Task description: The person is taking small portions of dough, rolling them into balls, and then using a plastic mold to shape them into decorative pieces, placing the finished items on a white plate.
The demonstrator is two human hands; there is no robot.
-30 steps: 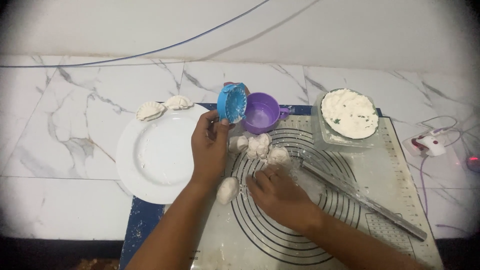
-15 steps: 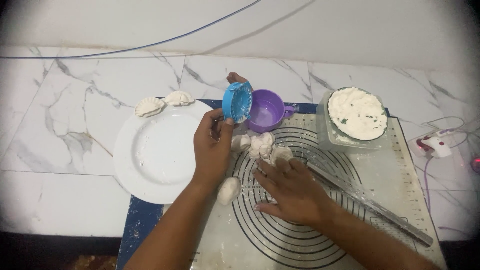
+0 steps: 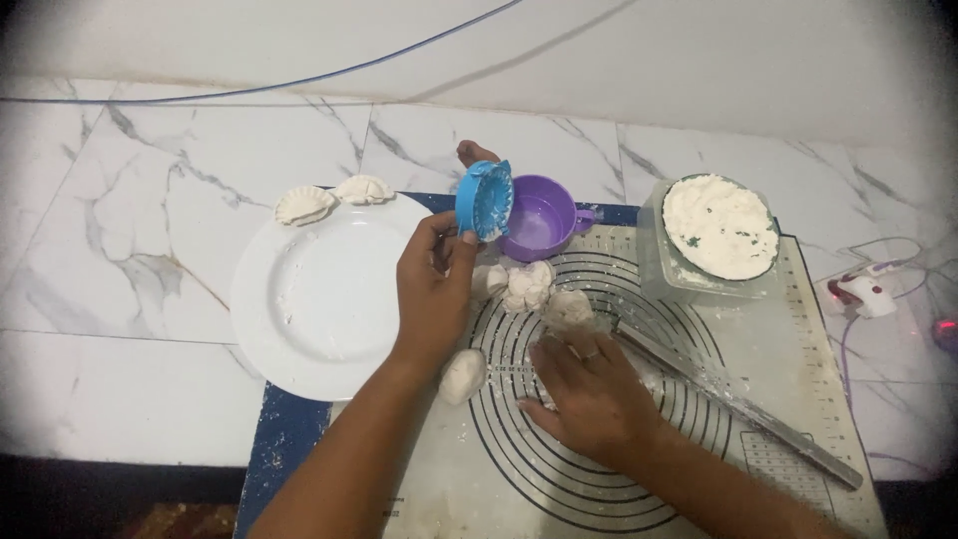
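The right hand (image 3: 589,394) has slid down to press flat on the mat's dough while the left hand (image 3: 434,289) pinches the blue dumpling press (image 3: 486,200), which, tilted at twelve o'clock, could slip onto the purple cup (image 3: 539,220).

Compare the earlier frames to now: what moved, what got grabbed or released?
Little changed. The right hand slid a little down the rolling mat, away from the dough pieces, and presses flat there. The left hand keeps holding the blue dumpling press closed, upright beside the purple cup. Nothing was picked up or released. White plate, two dumplings, filling container and rolling rod stayed put.
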